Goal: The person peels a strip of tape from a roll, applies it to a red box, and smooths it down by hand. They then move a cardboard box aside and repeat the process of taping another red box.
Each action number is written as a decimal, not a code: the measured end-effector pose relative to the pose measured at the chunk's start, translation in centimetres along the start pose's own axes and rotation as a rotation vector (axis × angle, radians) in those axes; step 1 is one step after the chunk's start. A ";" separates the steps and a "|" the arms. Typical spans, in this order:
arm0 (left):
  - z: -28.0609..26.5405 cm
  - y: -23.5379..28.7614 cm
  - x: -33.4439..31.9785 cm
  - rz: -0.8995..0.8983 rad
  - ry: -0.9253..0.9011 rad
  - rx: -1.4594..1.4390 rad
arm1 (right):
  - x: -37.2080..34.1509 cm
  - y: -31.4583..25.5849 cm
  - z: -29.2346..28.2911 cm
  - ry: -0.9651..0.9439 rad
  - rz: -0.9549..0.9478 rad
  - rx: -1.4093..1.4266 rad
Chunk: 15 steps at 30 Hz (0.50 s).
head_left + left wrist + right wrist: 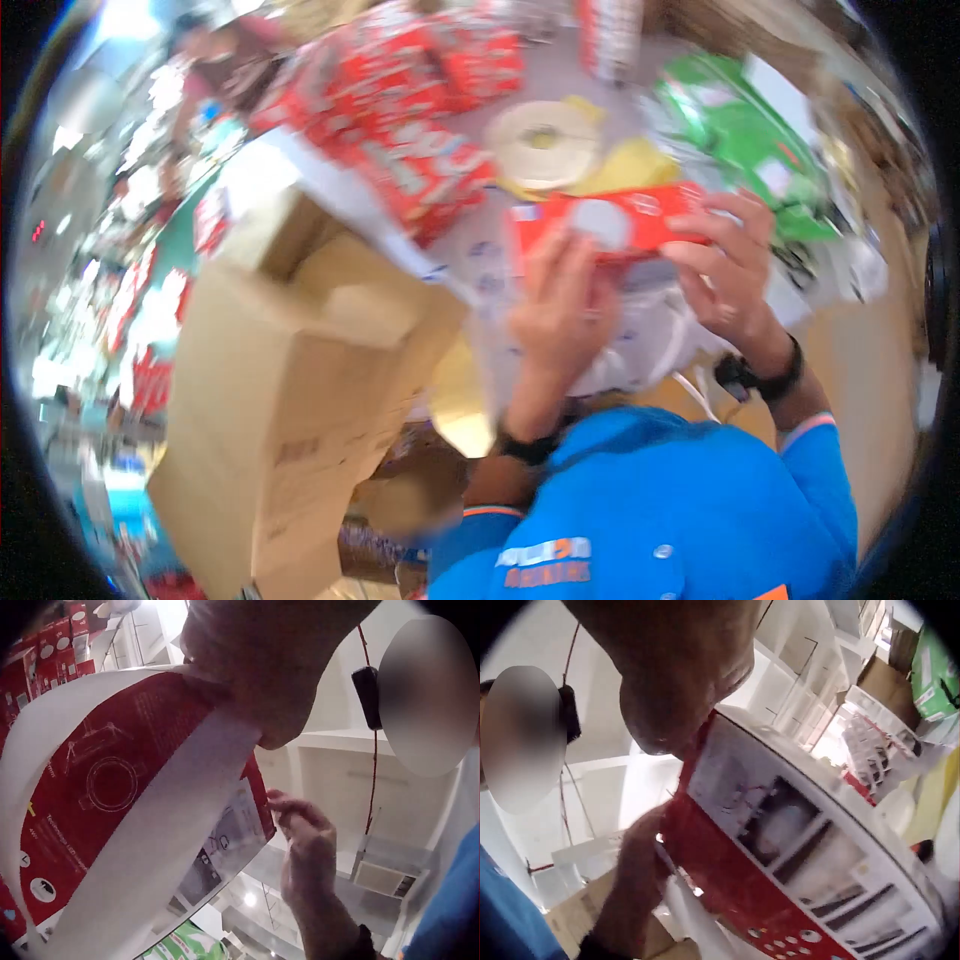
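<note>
Between both hands is a red printed carton [655, 210] with a pale round patch on its face. The left hand [565, 305] holds its left part, fingers over the front. The right hand [735, 260] grips the right end with fingers bent round it. From the left wrist, a white strip [161, 840] crosses the carton's red face, which carries a line drawing of a round lamp, and loops out to the side. Photo panels [780, 825] cover another side of the carton in the right wrist view. A cream roll [540, 145] lies just beyond the hands.
Red-and-white cartons [400, 130] are piled at the back left. A large open cardboard box [270, 390] stands left of the person. Green plastic packaging [745, 140] lies at the back right, with scissors [797, 265] near it. Another person [225, 60] is at the far left.
</note>
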<state>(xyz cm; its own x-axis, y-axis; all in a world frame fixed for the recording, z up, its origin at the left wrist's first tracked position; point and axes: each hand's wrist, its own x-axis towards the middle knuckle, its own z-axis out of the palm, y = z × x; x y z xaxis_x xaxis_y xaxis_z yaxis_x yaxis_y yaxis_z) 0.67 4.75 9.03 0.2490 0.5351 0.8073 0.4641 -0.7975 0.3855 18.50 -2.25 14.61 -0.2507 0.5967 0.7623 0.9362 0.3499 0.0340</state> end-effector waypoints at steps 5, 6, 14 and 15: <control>-1.0 0.7 -0.1 -0.166 -0.048 -0.137 | 2.3 -2.4 3.4 -0.015 -0.005 0.238; -1.3 0.9 0.0 -0.158 -0.065 -0.136 | 2.4 -2.4 3.2 -0.029 0.014 0.262; -1.4 0.2 0.3 -0.141 -0.075 -0.168 | 3.6 -2.5 2.5 -0.144 0.082 0.271; -1.4 0.3 0.1 -0.149 -0.065 -0.180 | 3.5 -2.5 2.3 -0.138 0.066 0.258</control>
<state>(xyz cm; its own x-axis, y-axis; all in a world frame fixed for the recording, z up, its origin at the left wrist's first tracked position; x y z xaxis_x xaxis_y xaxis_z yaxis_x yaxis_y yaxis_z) -0.32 4.19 9.89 0.2466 0.6625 0.7073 0.3418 -0.7424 0.5762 14.68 0.60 15.68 -0.2390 0.7106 0.6617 0.8626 0.4683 -0.1913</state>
